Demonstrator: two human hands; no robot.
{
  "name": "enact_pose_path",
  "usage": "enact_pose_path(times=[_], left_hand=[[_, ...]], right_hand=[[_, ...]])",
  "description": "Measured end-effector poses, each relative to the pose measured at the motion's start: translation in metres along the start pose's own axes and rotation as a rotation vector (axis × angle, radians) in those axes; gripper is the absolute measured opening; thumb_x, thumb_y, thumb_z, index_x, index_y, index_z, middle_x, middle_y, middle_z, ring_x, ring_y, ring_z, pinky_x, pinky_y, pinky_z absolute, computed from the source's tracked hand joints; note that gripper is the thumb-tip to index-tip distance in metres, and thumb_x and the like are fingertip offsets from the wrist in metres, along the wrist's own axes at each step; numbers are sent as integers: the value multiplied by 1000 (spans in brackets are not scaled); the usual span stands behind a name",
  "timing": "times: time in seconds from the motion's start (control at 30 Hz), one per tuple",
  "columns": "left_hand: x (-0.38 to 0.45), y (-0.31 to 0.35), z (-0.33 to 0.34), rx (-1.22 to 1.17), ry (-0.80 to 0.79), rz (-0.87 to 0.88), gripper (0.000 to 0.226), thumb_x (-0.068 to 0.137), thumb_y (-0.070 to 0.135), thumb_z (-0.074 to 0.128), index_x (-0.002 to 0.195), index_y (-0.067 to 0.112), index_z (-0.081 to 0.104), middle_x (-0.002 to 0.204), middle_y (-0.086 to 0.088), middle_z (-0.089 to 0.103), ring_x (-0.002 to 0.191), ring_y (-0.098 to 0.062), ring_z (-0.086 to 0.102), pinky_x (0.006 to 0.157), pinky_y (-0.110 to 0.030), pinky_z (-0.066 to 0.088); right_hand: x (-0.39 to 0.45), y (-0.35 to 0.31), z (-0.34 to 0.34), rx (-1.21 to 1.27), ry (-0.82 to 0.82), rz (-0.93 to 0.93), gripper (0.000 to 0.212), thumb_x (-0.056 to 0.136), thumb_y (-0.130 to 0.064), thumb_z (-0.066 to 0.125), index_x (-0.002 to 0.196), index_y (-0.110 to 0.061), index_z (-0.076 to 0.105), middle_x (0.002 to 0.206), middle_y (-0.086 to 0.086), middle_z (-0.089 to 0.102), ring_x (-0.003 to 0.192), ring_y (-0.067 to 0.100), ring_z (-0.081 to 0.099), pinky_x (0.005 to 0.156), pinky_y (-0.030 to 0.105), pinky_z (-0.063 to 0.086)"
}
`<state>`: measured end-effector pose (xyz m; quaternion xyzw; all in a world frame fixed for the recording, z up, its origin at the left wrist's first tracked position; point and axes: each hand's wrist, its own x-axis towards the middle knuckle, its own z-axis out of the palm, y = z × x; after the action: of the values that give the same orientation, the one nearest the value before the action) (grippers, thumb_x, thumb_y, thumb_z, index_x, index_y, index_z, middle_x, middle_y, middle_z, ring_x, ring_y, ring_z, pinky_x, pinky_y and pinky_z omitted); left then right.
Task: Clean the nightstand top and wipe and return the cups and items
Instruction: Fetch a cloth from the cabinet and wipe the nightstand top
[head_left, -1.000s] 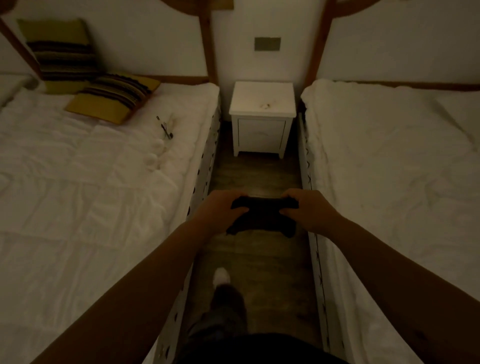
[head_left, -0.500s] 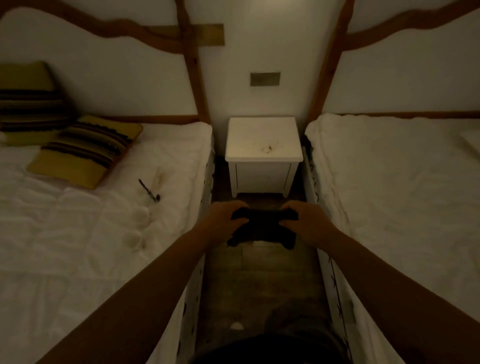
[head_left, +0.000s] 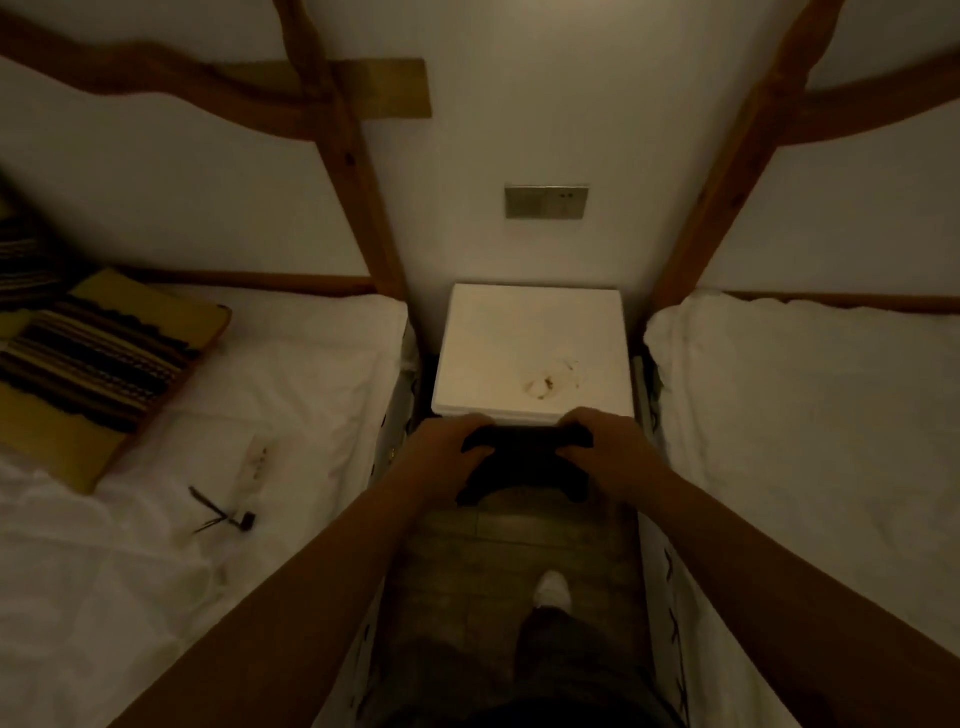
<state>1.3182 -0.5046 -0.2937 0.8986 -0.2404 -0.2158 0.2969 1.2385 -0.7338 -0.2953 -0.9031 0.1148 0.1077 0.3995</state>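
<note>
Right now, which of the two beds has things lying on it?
The bed on the person's left: a striped cushion and small dark items lie on its white cover. The bed on the right shows only white bedding.

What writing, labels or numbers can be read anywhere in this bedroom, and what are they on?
None can be read.
Wall switch plate: small dark marks, too blurred to read.
Pale strip on the left bed: faint marks, too small to tell.
Black cloth held by the left hand and right hand: no text visible.

dim warm light, soft blur, wide-angle bending at edges.
</note>
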Motion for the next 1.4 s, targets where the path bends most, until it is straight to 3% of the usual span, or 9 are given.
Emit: enact_pose_path(times=[0.2, 0.4, 0.53, 0.73, 0.83, 0.9, 0.97, 1.07, 1.4], left_hand=[[141, -29, 0, -116, 59, -43, 29, 93, 21, 60, 122, 20, 61, 114, -3, 67, 102, -15, 61, 88, -25, 47], [300, -109, 53, -245, 148, -49, 30, 92, 15, 61, 122, 16, 60, 113, -4, 65, 101, -15, 60, 90, -27, 49], [398, -173, 102, -308, 149, -57, 31, 92, 14, 62, 124, 16, 60, 110, 4, 60, 98, -7, 55, 82, -1, 39], [470, -223, 151, -324, 136, 39, 39, 96, 7, 54, 134, 10, 51, 118, 5, 54, 107, -7, 50, 82, 8, 29], [459, -247, 163, -264, 112, 96, 51, 97, 13, 55, 145, 12, 36, 133, 3, 47, 121, -8, 43, 100, -1, 24], [441, -271, 166, 27, 127, 108, 57, 98, 29, 51, 149, 16, 29, 150, -6, 38, 137, -20, 34, 114, -27, 22], [425, -292, 163, 425, 102, 70, 62, 99, 49, 34, 153, 24, 18, 160, -7, 19, 146, -31, 16, 116, -51, 14], [416, -305, 160, 639, 24, -4, 65, 93, 63, 5, 151, 39, -9, 162, 0, -8, 148, -32, -8, 114, -58, -2], [416, -298, 157, 543, 52, 5, 55, 99, 39, 20, 153, 32, 10, 163, -3, 3, 149, -29, -4, 116, -58, 6]], right_hand=[[137, 34, -15, 44, 34, 40, 29, 85, -16, 69, 112, -21, 62, 102, -2, 64, 91, 12, 58, 78, 20, 46], [291, 112, 32, 168, 176, 186, 42, 85, -19, 69, 123, -29, 55, 93, -9, 57, 85, 7, 55, 62, 0, 37], [381, 172, 71, 254, 274, 271, 45, 85, -23, 70, 126, -26, 53, 101, -6, 56, 89, 8, 54, 58, -1, 36], [445, 224, 107, 173, 380, 310, 43, 91, -17, 61, 132, -13, 50, 121, 8, 58, 105, 15, 53, 78, 2, 34], [454, 230, 125, -38, 408, 334, 54, 90, -25, 59, 140, -14, 42, 143, 15, 41, 129, 32, 38, 104, 34, 32], [456, 222, 138, -184, 421, 294, 71, 84, -49, 59, 145, -22, 35, 154, 14, 25, 138, 38, 21, 112, 49, 21], [462, 212, 152, -310, 324, 246, 86, 76, -72, 47, 149, -32, 24, 159, 10, 15, 143, 39, 9, 113, 56, 10], [473, 206, 175, -471, 182, 218, 91, 73, -86, 33, 150, -42, 10, 161, 8, 6, 144, 41, -3, 109, 65, 2], [474, 192, 197, -455, 244, 37, 52, 95, -42, 49, 143, -24, 42, 152, 10, 35, 143, 38, 19, 114, 57, 14]])
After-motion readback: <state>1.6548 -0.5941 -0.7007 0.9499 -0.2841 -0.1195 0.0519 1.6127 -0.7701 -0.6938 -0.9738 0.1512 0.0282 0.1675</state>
